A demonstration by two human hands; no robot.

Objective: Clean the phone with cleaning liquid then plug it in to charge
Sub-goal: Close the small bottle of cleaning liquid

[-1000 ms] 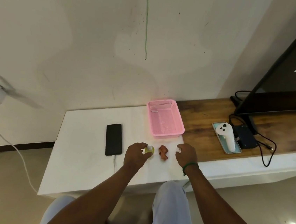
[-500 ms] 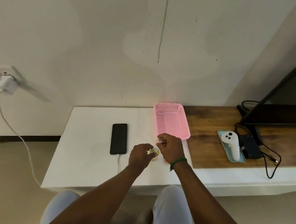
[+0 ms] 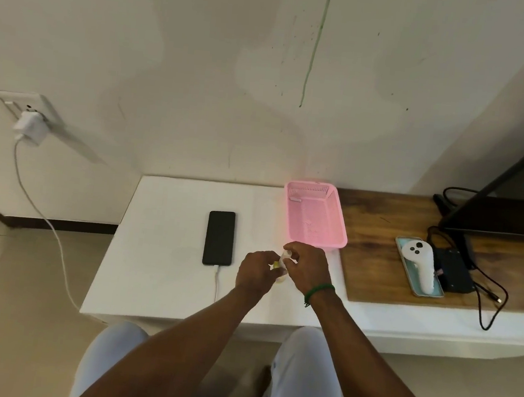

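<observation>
The left hand (image 3: 256,272) curls its fingers round a small yellow-green bottle (image 3: 276,265), mostly hidden, near the front edge of the white desk (image 3: 167,253). The right hand (image 3: 306,267) pinches the bottle's white top (image 3: 286,258). The black rectangular phone (image 3: 219,237) lies flat just left of the hands, with a white cable (image 3: 217,279) meeting its near end. The pink perforated plastic basket (image 3: 331,238), toward the back edge, holds one small white piece (image 3: 295,198) that cannot be identified. A light-blue tray (image 3: 409,273) on the wooden section holds a white controller (image 3: 418,266).
</observation>
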